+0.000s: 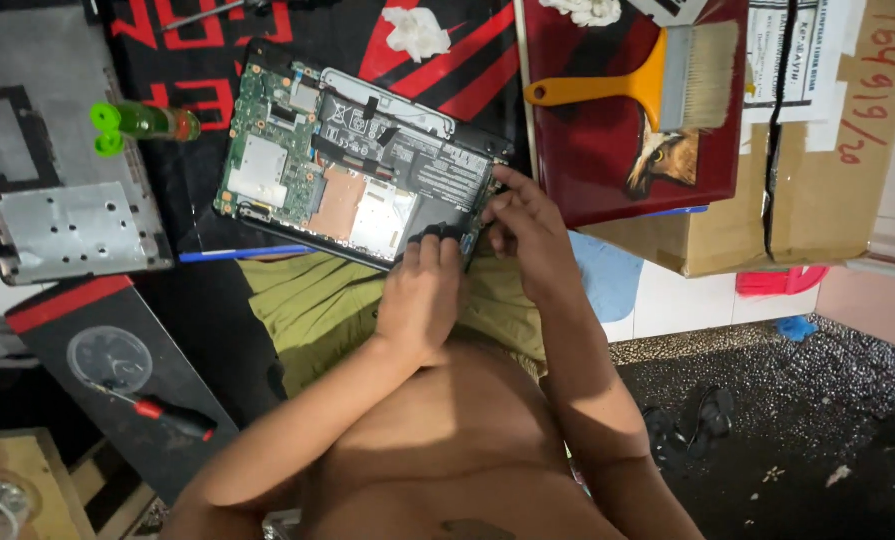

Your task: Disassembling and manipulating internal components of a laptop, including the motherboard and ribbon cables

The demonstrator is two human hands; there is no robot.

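Green motherboard exposed: opened laptop (352, 165) is lying across the lap, bottom cover off. Left hand (419, 290) is pressing fingertips on a small black part (437, 233) at the near right corner; right hand (527, 225) is pinching at that same corner edge, exact grasp unclear. Judging mid-disassembly; any next move needs steady, light pressure.

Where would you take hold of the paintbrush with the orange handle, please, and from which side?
Grip the paintbrush by its orange handle, probably coming from the left. It lies flat on the red board with the handle pointing left and free, while the wide bristles point right toward the cardboard box. The handle's narrow neck before the ferrule suits a finger pinch.
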